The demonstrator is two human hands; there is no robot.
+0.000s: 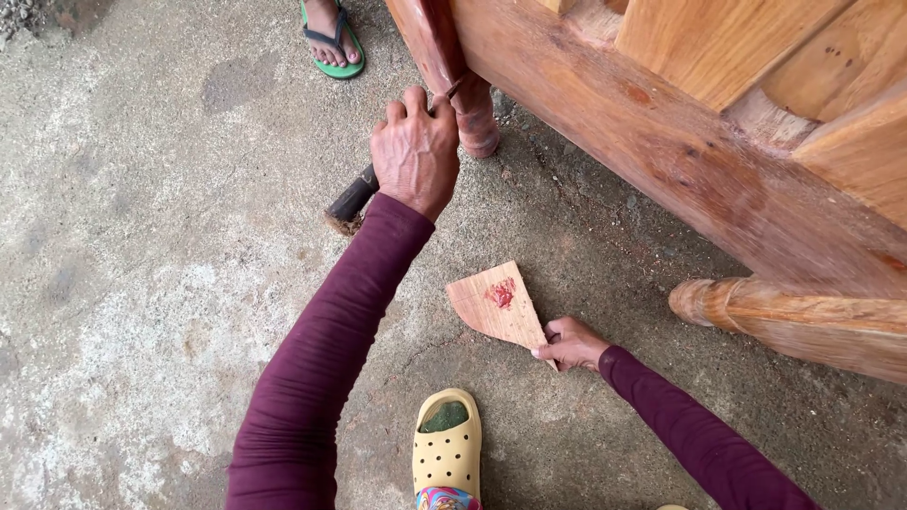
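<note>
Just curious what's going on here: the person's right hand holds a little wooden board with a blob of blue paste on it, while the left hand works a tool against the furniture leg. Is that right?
Not quite: the paste is red, not blue, as the head view shows. The rest holds: the right hand holds the small wooden board, and the left hand works a dark-handled tool against the furniture leg.

Rough concrete floor (142,283), turned wooden furniture leg (477,123) standing on it, yellow clog (448,444), green flip-flop (333,42)

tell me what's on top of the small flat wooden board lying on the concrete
A smear of red paste sits on the small wooden board. The right hand grips its lower corner, covering that part.
</note>
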